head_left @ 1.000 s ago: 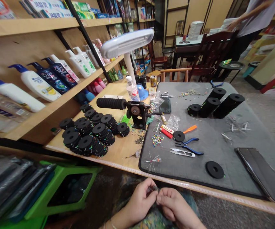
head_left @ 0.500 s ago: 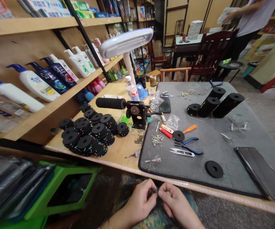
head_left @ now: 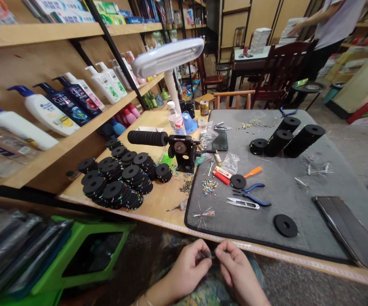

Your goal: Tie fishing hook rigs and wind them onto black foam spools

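Observation:
My left hand [head_left: 193,264] and my right hand [head_left: 234,264] are close together over my lap, just below the table's front edge. Each is closed in a pinch, thumb against fingers. Whatever they pinch is too small and dark to name. On the grey mat [head_left: 279,178] beyond them lie a black foam ring [head_left: 285,225], white thread snips [head_left: 243,203], blue-handled pliers [head_left: 253,194] and a small pile of coloured beads [head_left: 209,186]. A tuft of clear line with a red middle [head_left: 204,213] rests near the mat's front left corner.
Stacks of black foam discs [head_left: 114,189] stand left of a hand-cranked winder [head_left: 184,151]. Behind rises a desk lamp [head_left: 169,55]. A phone [head_left: 346,227] lies at the right; upright black rolls [head_left: 305,140] stand farther back. A person [head_left: 340,25] handles a white stack in the background.
My right hand has shifted slightly, and a small gap shows between the fingertips of both hands. In the background, the person's white stack is lower, near the table.

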A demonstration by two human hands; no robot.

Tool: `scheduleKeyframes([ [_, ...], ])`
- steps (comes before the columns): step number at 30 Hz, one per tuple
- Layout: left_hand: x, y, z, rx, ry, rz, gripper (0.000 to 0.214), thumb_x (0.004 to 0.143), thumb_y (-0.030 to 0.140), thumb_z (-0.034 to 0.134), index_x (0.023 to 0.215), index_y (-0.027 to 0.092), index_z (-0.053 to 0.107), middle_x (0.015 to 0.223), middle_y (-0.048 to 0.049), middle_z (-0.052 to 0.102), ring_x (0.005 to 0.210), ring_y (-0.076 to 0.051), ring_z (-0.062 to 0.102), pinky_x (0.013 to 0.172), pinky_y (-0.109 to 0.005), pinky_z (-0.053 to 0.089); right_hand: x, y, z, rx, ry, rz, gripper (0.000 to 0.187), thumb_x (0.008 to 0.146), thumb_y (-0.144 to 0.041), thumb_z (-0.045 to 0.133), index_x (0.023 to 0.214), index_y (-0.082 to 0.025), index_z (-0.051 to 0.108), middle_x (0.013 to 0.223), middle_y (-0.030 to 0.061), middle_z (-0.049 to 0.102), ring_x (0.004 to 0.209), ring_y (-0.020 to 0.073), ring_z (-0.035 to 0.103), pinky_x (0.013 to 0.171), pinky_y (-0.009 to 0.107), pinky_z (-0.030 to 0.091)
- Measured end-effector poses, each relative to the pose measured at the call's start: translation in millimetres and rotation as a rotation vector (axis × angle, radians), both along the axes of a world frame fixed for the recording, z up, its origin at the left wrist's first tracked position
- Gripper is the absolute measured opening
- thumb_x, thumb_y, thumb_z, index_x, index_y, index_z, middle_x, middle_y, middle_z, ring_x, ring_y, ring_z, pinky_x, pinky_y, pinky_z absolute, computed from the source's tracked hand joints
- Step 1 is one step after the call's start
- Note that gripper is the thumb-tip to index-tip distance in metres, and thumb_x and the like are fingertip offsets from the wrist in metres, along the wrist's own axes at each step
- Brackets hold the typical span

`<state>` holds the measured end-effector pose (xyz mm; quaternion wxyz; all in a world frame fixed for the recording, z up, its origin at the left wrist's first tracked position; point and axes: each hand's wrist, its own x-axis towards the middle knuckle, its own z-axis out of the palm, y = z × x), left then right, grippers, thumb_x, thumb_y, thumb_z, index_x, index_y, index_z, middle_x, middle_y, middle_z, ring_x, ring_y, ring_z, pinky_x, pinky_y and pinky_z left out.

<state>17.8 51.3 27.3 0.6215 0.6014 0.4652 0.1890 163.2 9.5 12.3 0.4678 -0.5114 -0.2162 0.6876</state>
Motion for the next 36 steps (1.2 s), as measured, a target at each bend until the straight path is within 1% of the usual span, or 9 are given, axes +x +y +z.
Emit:
scheduleKeyframes([
  [5,0.1,0.0,-1.0,-0.055,-0.037,0.019,0.008,0.073,0.010,0.048,0.075,0.018,0.049,0.058,0.0059,0.045,0.055,-0.010,0.042,0.054,-0.021,0.034,-0.1,-1.0,4.4,0.013,0.008,0.000,0.038,0.076,-0.054,0.065,0.073,-0.021,0.047,0.034,-0.0164,0.030,0.033,0.0036,0.013,0.038,0.020,0.007],
  [11,1.6,1.0,0.5,0.020,0.011,0.023,0.009,0.070,0.008,0.050,0.071,0.017,0.050,0.062,0.0045,0.046,0.059,-0.010,0.042,0.056,-0.021,0.033,-1.1,-0.1,3.9,0.018,0.007,0.000,0.037,0.077,-0.054,0.064,0.074,-0.021,0.047,0.036,-0.0160,0.030,0.034,0.0040,0.013,0.039,0.021,0.007],
  [19,1.6,0.3,3.0,0.027,0.028,0.004,0.008,0.074,0.011,0.049,0.070,0.018,0.049,0.055,0.0060,0.044,0.052,-0.010,0.040,0.051,-0.021,0.029,-5.3,1.5,1.5,0.034,0.023,-0.052,0.040,0.076,-0.056,0.064,0.074,-0.021,0.046,0.036,-0.0163,0.029,0.034,0.0040,0.012,0.038,0.020,0.006],
  [22,2.7,-0.7,4.2,0.020,0.002,-0.006,0.011,0.068,0.008,0.051,0.071,0.018,0.048,0.058,0.0058,0.044,0.054,-0.009,0.039,0.051,-0.021,0.029,-5.9,2.2,2.7,0.042,0.002,-0.062,0.040,0.076,-0.057,0.063,0.073,-0.021,0.046,0.035,-0.0162,0.029,0.034,0.0039,0.012,0.038,0.020,0.007],
  [25,4.7,-1.3,5.7,-0.040,-0.061,-0.022,0.022,0.061,0.003,0.053,0.075,0.018,0.046,0.063,0.0053,0.046,0.056,-0.009,0.040,0.051,-0.020,0.030,-6.2,2.4,3.8,0.046,-0.021,-0.074,0.043,0.074,-0.059,0.064,0.071,-0.021,0.046,0.034,-0.0157,0.029,0.034,0.0036,0.013,0.038,0.020,0.008],
  [27,6.1,-1.2,6.4,-0.072,-0.072,-0.007,0.026,0.058,0.003,0.055,0.077,0.018,0.046,0.064,0.0053,0.047,0.056,-0.009,0.041,0.051,-0.020,0.031,-6.6,1.9,4.1,0.045,-0.029,-0.078,0.044,0.072,-0.061,0.065,0.071,-0.021,0.046,0.034,-0.0154,0.030,0.033,0.0035,0.014,0.038,0.019,0.008],
  [29,7.0,-0.7,6.5,-0.066,-0.060,0.022,0.021,0.061,0.005,0.056,0.075,0.018,0.047,0.063,0.0052,0.047,0.056,-0.009,0.042,0.052,-0.020,0.032,-7.1,1.1,3.6,0.040,-0.026,-0.083,0.045,0.072,-0.062,0.065,0.071,-0.021,0.045,0.035,-0.0155,0.030,0.033,0.0035,0.014,0.037,0.019,0.009],
  [32,6.6,-0.1,4.5,-0.071,-0.057,0.045,0.007,0.070,0.011,0.050,0.072,0.017,0.049,0.057,0.0051,0.047,0.054,-0.010,0.043,0.053,-0.021,0.034,-7.8,0.4,2.2,0.037,-0.029,-0.088,0.045,0.073,-0.062,0.064,0.071,-0.022,0.044,0.035,-0.0159,0.029,0.033,0.0037,0.014,0.037,0.019,0.009],
  [36,5.5,0.3,1.4,-0.056,-0.052,0.048,0.004,0.072,0.013,0.048,0.071,0.017,0.049,0.054,0.0055,0.046,0.051,-0.010,0.042,0.051,-0.021,0.034,-8.5,0.9,1.1,0.044,-0.052,-0.077,0.046,0.072,-0.064,0.063,0.071,-0.022,0.044,0.034,-0.0159,0.029,0.033,0.0038,0.014,0.037,0.018,0.010],
])
